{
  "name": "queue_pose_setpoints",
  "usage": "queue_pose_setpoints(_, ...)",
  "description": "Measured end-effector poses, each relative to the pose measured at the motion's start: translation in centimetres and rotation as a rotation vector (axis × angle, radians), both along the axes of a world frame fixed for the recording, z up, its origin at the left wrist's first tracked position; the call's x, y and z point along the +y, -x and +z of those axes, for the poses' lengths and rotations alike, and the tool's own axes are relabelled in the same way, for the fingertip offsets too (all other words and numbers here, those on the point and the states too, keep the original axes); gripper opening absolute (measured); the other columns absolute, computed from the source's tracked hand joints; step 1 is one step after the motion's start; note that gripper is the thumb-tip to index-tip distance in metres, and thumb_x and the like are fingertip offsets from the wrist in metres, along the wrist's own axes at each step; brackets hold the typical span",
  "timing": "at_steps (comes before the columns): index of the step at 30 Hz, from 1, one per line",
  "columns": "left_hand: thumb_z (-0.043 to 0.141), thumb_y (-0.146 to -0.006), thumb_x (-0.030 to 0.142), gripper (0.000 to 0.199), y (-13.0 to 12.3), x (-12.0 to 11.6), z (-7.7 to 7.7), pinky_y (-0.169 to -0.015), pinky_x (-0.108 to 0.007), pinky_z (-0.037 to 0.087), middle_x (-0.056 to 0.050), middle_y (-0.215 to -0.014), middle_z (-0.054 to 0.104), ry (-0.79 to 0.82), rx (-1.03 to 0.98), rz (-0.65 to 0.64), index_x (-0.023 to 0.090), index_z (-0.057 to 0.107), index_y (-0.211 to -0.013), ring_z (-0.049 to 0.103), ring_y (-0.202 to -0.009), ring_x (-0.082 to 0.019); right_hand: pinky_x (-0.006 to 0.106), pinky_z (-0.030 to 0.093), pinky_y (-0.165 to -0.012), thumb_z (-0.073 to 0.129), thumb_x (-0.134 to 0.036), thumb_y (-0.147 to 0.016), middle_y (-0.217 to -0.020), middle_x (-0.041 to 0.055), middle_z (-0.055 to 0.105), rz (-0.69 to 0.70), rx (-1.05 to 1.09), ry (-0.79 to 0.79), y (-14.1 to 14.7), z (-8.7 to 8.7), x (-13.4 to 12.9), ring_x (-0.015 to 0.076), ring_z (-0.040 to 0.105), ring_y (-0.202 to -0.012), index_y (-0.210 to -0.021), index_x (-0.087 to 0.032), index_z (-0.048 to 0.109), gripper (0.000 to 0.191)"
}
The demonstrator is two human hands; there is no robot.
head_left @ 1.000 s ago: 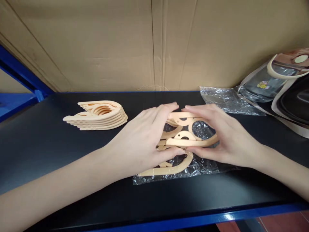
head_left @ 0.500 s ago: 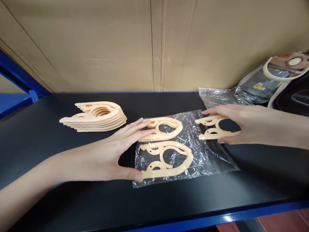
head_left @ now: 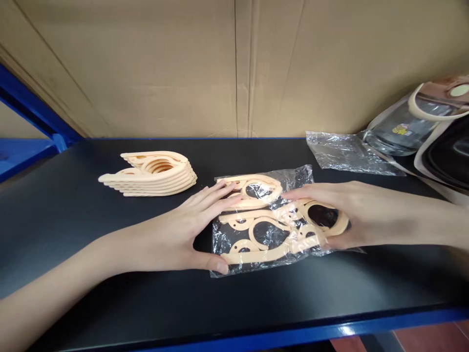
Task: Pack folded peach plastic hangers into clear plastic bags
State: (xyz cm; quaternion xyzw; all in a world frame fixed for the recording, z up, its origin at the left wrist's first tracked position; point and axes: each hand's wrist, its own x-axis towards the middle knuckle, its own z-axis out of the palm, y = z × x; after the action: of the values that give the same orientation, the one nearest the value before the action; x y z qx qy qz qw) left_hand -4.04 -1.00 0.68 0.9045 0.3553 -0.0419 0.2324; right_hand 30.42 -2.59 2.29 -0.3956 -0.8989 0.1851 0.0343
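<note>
A clear plastic bag (head_left: 300,181) lies flat on the black shelf with two cream folding clothes hangers, the rear hanger (head_left: 276,191) and the front hanger (head_left: 280,252), folded inside. My left hand (head_left: 183,230) rests on the bag's left end, fingers spread over the rear hanger and thumb at the front hanger's tip. Another folded hanger (head_left: 342,222) sits in my right hand (head_left: 351,210), gripped between thumb and fingers around its curved end. Its two tips reach into the bag's right side and overlap the front hanger.
A stack of several folded hangers (head_left: 161,178) stands at the left on the black shelf (head_left: 146,303). Back right lies another clear bag (head_left: 351,154), beside a transparent pouch (head_left: 399,122) with a cream handle. Cardboard (head_left: 164,73) forms the back wall; a blue rail (head_left: 311,335) edges the front.
My right hand has moved left and toward me, carrying its hanger into the bag. My left hand stays on the bag's left end. The view has shifted slightly.
</note>
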Motion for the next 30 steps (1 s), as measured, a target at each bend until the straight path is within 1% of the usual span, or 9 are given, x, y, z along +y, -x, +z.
queue_pose_setpoints(3, 0.059, -0.079, 0.073, 0.097, 0.0, 0.0, 0.0, -0.119, -0.061, 0.01, 0.001, -0.166, -0.004, 0.0, -0.013, -0.002, 0.039, 0.01, -0.155, -0.005, -0.15, -0.037, 0.042, 0.053, -0.095, 0.075, -0.044, -0.074, -0.147, -0.0022, 0.051, -0.032, 0.065, 0.035, 0.7, -0.6, 0.3, 0.0324, 0.058, -0.123, -0.151, -0.043, 0.029, 0.09)
queue_pose_setpoints(6, 0.058, -0.078, 0.075, 0.097, 0.0, 0.0, 0.1, -0.12, -0.058, 0.009, 0.002, -0.166, -0.005, 0.008, -0.004, 0.0, 0.039, 0.011, -0.155, -0.006, -0.15, -0.035, 0.043, 0.054, -0.092, 0.077, -0.048, -0.071, -0.147, -0.0009, 0.051, -0.052, 0.087, 0.068, 0.5, -1.1, 0.5, 0.034, 0.059, -0.121, -0.152, -0.044, 0.024, 0.097)
queue_pose_setpoints(11, 0.057, -0.078, 0.075, 0.097, 0.0, 0.1, 0.2, -0.12, -0.058, 0.01, 0.003, -0.166, -0.005, 0.006, -0.004, -0.004, 0.041, 0.01, -0.155, -0.006, -0.15, -0.035, 0.047, 0.053, -0.092, 0.078, -0.05, -0.07, -0.147, 0.0047, 0.051, -0.085, 0.007, 0.058, -0.7, -0.6, 0.5, 0.0376, 0.056, -0.122, -0.156, -0.04, 0.013, 0.109)
queue_pose_setpoints(14, 0.058, -0.079, 0.075, 0.095, -0.1, 0.1, 0.2, -0.12, -0.059, 0.01, 0.004, -0.166, -0.003, -0.003, -0.005, -0.007, 0.042, 0.01, -0.155, -0.006, -0.15, -0.035, 0.046, 0.053, -0.093, 0.078, -0.044, -0.071, -0.148, 0.0043, 0.05, -0.055, 0.025, 0.059, -1.0, 0.0, 0.2, 0.0369, 0.056, -0.123, -0.156, -0.038, 0.016, 0.105)
queue_pose_setpoints(17, 0.058, -0.079, 0.074, 0.095, 0.0, 0.1, 0.2, -0.12, -0.06, 0.01, 0.003, -0.166, -0.003, -0.002, -0.005, -0.007, 0.042, 0.01, -0.155, -0.004, -0.15, -0.036, 0.045, 0.054, -0.091, 0.076, -0.04, -0.074, -0.151, 0.0009, 0.045, -0.017, 0.041, 0.051, -0.5, 0.2, 0.0, 0.0359, 0.054, -0.125, -0.155, -0.041, 0.016, 0.101)
queue_pose_setpoints(21, 0.059, -0.078, 0.074, 0.096, 0.2, 0.2, 0.0, -0.119, -0.06, 0.011, 0.002, -0.166, -0.002, -0.015, -0.019, -0.012, 0.042, 0.012, -0.155, -0.004, -0.15, -0.037, 0.046, 0.051, -0.096, 0.077, -0.045, -0.073, -0.153, -0.001, 0.043, 0.004, 0.095, 0.004, 0.3, -0.5, 0.1, 0.0348, 0.052, -0.128, -0.154, -0.044, 0.017, 0.101)
queue_pose_setpoints(24, 0.059, -0.079, 0.073, 0.096, 0.2, 0.2, -0.2, -0.12, -0.059, 0.011, 0.002, -0.166, -0.001, -0.032, -0.034, -0.027, 0.041, 0.011, -0.155, -0.003, -0.151, -0.035, 0.047, 0.049, -0.099, 0.08, -0.05, -0.069, -0.152, -0.0002, 0.045, 0.014, 0.147, -0.034, 0.8, -1.2, 0.3, 0.0356, 0.052, -0.128, -0.152, -0.043, 0.028, 0.098)
queue_pose_setpoints(27, 0.06, -0.08, 0.071, 0.095, 0.2, 0.1, -0.3, -0.12, -0.059, 0.012, 0.001, -0.166, 0.0, -0.04, -0.053, -0.047, 0.04, 0.012, -0.155, -0.002, -0.151, -0.035, 0.043, 0.05, -0.096, 0.082, -0.047, -0.067, -0.144, 0.0001, 0.054, -0.011, 0.183, -0.022, 0.9, -1.4, 0.5, 0.0332, 0.058, -0.121, -0.149, -0.041, 0.035, 0.095)
queue_pose_setpoints(30, 0.06, -0.08, 0.071, 0.094, 0.2, 0.1, -0.4, -0.12, -0.058, 0.012, 0.001, -0.166, 0.001, -0.047, -0.063, -0.052, 0.039, 0.012, -0.155, -0.001, -0.151, -0.034, 0.035, 0.056, -0.08, 0.079, -0.042, -0.073, -0.124, -0.0003, 0.067, -0.02, 0.203, 0.102, 0.7, -0.9, 0.8, 0.0247, 0.067, -0.099, -0.15, -0.041, 0.033, 0.09)
